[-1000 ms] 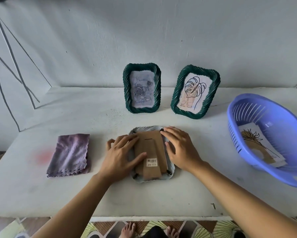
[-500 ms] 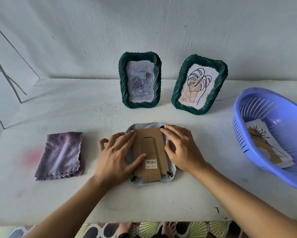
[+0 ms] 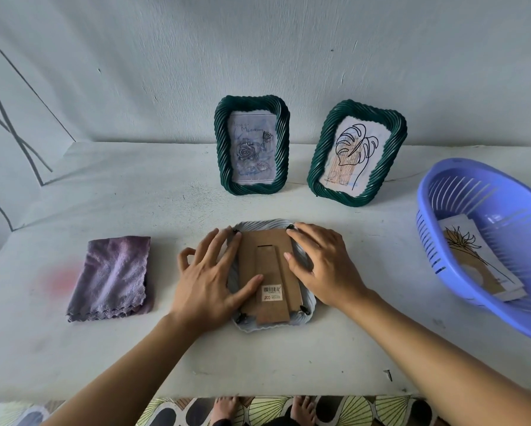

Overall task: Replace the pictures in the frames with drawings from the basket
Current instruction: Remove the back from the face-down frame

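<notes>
A face-down white frame [image 3: 307, 315] is pressed flat on the desk [image 3: 288, 358] by left hand [image 3: 210, 279] and right hand [image 3: 325, 265]; two green frames [image 3: 252, 147] are stood behind.

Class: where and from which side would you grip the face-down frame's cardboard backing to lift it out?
Probably by its stand leg, pinched at its overhanging end, coming from the near side. The backing lies flat, sunk inside the white frame with black clips at its corners, so its own edges offer little to grip.

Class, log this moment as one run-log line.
frame: face down | left hand: on backing | right hand: at top-right clip | basket: drawings inside
</notes>
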